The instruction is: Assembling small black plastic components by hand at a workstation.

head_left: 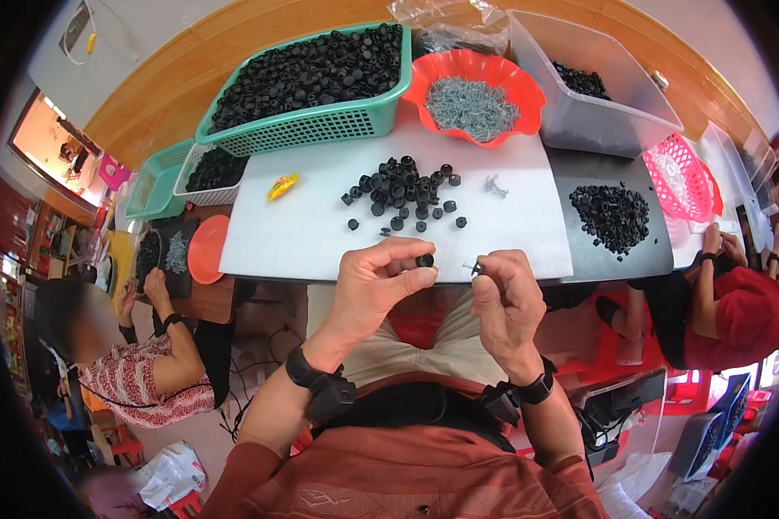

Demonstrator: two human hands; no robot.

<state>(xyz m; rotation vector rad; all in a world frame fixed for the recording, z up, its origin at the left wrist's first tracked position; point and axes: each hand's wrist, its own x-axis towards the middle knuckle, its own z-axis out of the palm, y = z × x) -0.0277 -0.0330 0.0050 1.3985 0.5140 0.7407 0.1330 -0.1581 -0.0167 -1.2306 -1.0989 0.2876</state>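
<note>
My left hand (376, 290) pinches a small black round cap (425, 259) between thumb and fingers at the near edge of the white table (303, 229). My right hand (504, 294) sits close beside it, fingers curled on a small grey metal piece (475, 268). Just beyond both hands lies a loose pile of black caps (404, 195), with a few grey metal pieces (493, 185) to its right.
At the back stand a green basket of black caps (320, 73), a red bowl of metal pieces (474, 99) and a clear bin (597, 86). A dark mat carries another black pile (613, 216). Two other people work at left and right. A yellow wrapper (283, 184) lies on the table.
</note>
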